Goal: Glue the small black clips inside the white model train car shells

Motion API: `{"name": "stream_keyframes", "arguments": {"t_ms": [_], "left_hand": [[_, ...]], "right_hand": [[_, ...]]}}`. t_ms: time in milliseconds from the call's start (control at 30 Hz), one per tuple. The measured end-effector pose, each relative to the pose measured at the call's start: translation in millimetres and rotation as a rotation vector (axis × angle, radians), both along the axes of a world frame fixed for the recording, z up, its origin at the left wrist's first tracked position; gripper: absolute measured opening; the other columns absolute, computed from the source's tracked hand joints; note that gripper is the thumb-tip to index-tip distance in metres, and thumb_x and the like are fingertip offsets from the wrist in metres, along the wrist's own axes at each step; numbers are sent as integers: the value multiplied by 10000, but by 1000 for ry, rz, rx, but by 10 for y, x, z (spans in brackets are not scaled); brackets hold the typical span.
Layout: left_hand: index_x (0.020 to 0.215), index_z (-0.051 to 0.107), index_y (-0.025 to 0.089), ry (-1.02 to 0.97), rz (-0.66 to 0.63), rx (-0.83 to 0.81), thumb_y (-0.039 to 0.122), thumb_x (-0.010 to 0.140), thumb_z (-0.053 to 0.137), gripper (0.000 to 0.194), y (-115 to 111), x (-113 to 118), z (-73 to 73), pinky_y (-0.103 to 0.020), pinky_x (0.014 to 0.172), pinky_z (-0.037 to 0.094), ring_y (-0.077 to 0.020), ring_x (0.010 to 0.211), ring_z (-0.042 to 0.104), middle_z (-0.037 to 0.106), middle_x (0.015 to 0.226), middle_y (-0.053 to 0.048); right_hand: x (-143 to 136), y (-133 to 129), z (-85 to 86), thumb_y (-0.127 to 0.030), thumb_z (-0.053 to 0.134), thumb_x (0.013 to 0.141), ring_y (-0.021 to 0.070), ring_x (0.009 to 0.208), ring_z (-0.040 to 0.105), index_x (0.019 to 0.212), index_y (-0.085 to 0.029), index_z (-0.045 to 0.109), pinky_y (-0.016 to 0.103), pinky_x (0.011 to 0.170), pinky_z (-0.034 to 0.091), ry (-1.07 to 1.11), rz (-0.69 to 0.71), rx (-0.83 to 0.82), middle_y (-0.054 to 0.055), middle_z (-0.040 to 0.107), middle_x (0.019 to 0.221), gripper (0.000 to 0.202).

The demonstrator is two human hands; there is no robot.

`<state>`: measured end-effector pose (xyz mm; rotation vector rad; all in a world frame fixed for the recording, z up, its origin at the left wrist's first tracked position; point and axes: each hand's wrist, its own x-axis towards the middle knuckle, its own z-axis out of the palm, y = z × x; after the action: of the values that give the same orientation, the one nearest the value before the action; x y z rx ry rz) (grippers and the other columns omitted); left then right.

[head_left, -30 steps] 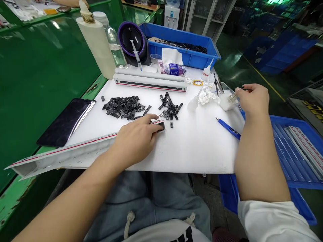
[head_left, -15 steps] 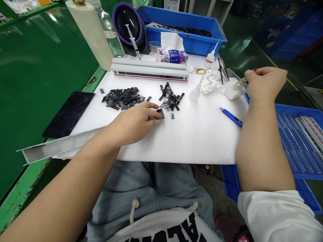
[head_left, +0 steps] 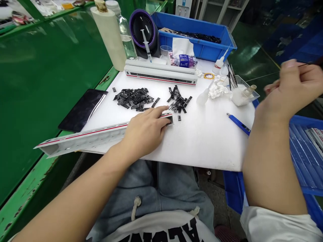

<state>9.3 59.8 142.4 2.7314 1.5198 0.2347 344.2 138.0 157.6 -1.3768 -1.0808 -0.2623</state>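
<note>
My left hand point(head_left: 148, 129) grips the right end of a long white train-car shell point(head_left: 83, 136), fingers over its red-striped side and into its open end. The shell lies slantwise, its left end past the table edge. Just beyond my fingers are a loose pile of black window strips point(head_left: 178, 101) and a larger pile of small black pieces point(head_left: 133, 98). My right hand point(head_left: 295, 84) is raised at the far right, beyond the small glass bottle point(head_left: 250, 90) in a clear tray. Its fingers are pinched together; what they hold, if anything, is too dark and thin to name.
A second white shell point(head_left: 161, 75) lies across the back, before a tissue pack point(head_left: 183, 60) and a blue bin point(head_left: 196, 47). A blue cutter point(head_left: 238, 123) and crumpled tissue point(head_left: 218, 89) lie at right. A dark tablet point(head_left: 80, 109) rests at the left edge.
The shell under my left hand has rolled, so its red-striped side now faces up. My right hand has moved right, away from the small bottle. The whole view has shifted slightly.
</note>
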Motion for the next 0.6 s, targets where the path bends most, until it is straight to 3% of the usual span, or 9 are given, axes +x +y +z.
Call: {"name": "stream_keyframes", "arguments": {"t_ms": [33, 100, 200, 300, 600], "left_hand": [[1084, 732, 273, -4, -2, 3, 253, 943, 428, 336, 1, -3, -5, -416, 936, 528, -264, 1222, 570, 487, 1482, 7], [1080, 733, 281, -13, 9, -9, 252, 941, 440, 326, 12, -9, -5, -406, 925, 533, -259, 1230, 568, 479, 1491, 14], [1069, 737, 286, -24, 29, -23, 253, 935, 455, 315, 19, -8, 0, -401, 924, 530, -257, 1208, 584, 489, 1483, 15], [1071, 739, 286, -38, 28, -19, 250, 929, 466, 310, 9, -3, -4, -410, 951, 517, -259, 1192, 592, 505, 1470, 9], [1079, 737, 295, -60, 23, -23, 255, 930, 457, 320, 28, -14, -15, -417, 911, 538, -265, 1188, 599, 522, 1454, 24]], "right_hand": [[-221, -76, -12, -276, 496, 881, 132, 502, 498, 798, -206, 566, 303, 488, 360, 139, 160, 16, 9, 540, 691, 129], [-685, -246, -63, -333, 615, 829, 125, 465, 460, 747, -227, 570, 294, 478, 384, 264, 560, -125, -34, 474, 580, 141], [-1212, -475, -154, -465, 695, 793, 132, 513, 496, 728, -235, 632, 297, 513, 432, 288, 878, -294, -32, 488, 569, 248], [-1413, -603, -207, -470, 759, 752, 131, 549, 508, 738, -235, 691, 291, 525, 441, 304, 982, -360, -21, 548, 595, 245], [-1446, -603, -295, -415, 767, 766, 128, 589, 509, 757, -240, 728, 262, 501, 402, 267, 1008, -439, -10, 607, 635, 180]]}}
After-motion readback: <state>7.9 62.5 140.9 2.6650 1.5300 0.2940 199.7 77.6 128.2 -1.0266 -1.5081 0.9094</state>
